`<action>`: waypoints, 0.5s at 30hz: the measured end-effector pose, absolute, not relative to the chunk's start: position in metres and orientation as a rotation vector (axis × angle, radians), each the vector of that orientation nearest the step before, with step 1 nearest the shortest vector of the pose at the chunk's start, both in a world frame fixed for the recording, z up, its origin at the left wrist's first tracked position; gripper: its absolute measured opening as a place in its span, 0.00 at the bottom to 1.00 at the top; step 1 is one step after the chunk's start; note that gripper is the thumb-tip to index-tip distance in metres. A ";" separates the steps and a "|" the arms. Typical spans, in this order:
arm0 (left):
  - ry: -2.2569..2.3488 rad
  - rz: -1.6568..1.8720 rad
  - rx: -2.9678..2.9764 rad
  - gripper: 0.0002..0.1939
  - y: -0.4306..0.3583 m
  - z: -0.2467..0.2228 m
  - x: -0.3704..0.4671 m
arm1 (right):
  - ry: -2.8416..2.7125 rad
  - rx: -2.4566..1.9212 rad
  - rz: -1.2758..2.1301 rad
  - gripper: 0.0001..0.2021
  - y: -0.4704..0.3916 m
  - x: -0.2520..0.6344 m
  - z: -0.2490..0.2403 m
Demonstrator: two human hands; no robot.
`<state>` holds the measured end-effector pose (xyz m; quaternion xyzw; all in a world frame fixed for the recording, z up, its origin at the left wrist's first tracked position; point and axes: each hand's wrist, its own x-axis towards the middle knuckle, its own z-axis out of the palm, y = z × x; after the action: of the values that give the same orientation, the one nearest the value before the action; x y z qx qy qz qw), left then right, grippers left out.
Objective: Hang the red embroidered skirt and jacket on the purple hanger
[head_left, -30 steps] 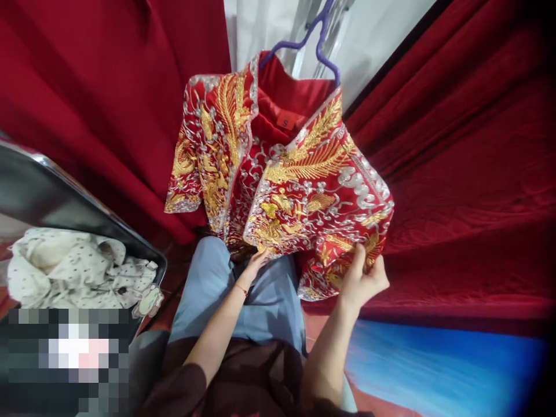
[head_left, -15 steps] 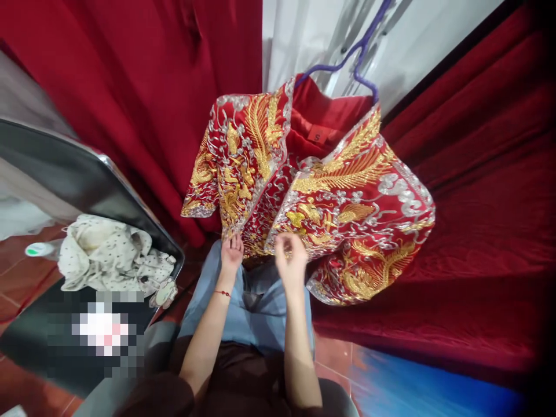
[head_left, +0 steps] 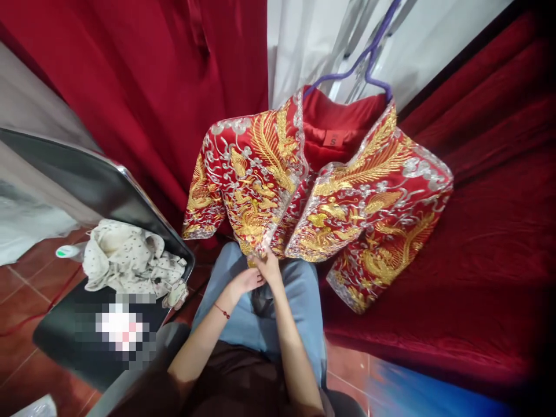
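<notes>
A red jacket [head_left: 339, 220] with dense gold and silver embroidery hangs tilted from a purple hanger [head_left: 373, 52], its front parted. My right hand [head_left: 270, 268] is closed at the lower corner of the front panel on the left, its fingertips pinching the silver-trimmed edge. Just below and left of it, touching it, is my left hand [head_left: 248, 279], a red bracelet on the wrist. Its fingers are bent together under the hem, partly covered by my right hand; what they hold is hidden. An "S" label [head_left: 333, 138] shows inside the collar.
On the left, a black chair [head_left: 61, 341] carries a dotted cream cloth [head_left: 125, 255] and a blurred-out item. A white-and-green capped bottle [head_left: 69, 252] lies beside the cloth. Red curtains [head_left: 226, 52] hang behind, and red drapery [head_left: 490, 231] covers the right side. My knees sit beneath the jacket.
My right hand has gone left from the right-hand panel to the other panel's corner. My left hand has dropped lower and turned toward it. The jacket's front gap has narrowed.
</notes>
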<state>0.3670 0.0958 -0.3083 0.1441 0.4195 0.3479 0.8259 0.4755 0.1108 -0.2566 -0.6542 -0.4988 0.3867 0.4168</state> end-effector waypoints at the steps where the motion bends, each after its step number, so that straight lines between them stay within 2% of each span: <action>1: 0.918 0.691 0.336 0.07 0.096 -0.303 0.365 | -1.246 -1.685 0.990 0.08 0.111 0.471 -0.261; 4: 0.972 0.516 0.526 0.08 0.096 -0.269 0.352 | -1.193 -1.696 1.040 0.10 0.113 0.471 -0.271; 6: 0.943 0.430 0.897 0.07 0.098 -0.226 0.334 | -1.157 -1.639 1.097 0.11 0.114 0.484 -0.275; 8: 0.898 0.498 1.044 0.05 0.107 -0.170 0.310 | -1.099 -1.583 1.155 0.14 0.115 0.501 -0.278; 10: 0.867 0.775 1.348 0.08 0.124 -0.110 0.286 | -1.015 -1.540 1.207 0.18 0.113 0.515 -0.281; 13: 1.066 1.628 1.703 0.13 0.165 -0.038 0.261 | -0.872 -1.463 1.268 0.24 0.109 0.519 -0.284; 15: 1.217 1.799 1.895 0.23 0.196 -0.013 0.251 | -0.784 -1.394 1.293 0.27 0.108 0.514 -0.284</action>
<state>0.2513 0.1965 -0.0134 0.6518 0.4188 0.6190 0.1291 0.5140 0.1079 -0.2836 -0.5805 -0.3263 0.5384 0.5164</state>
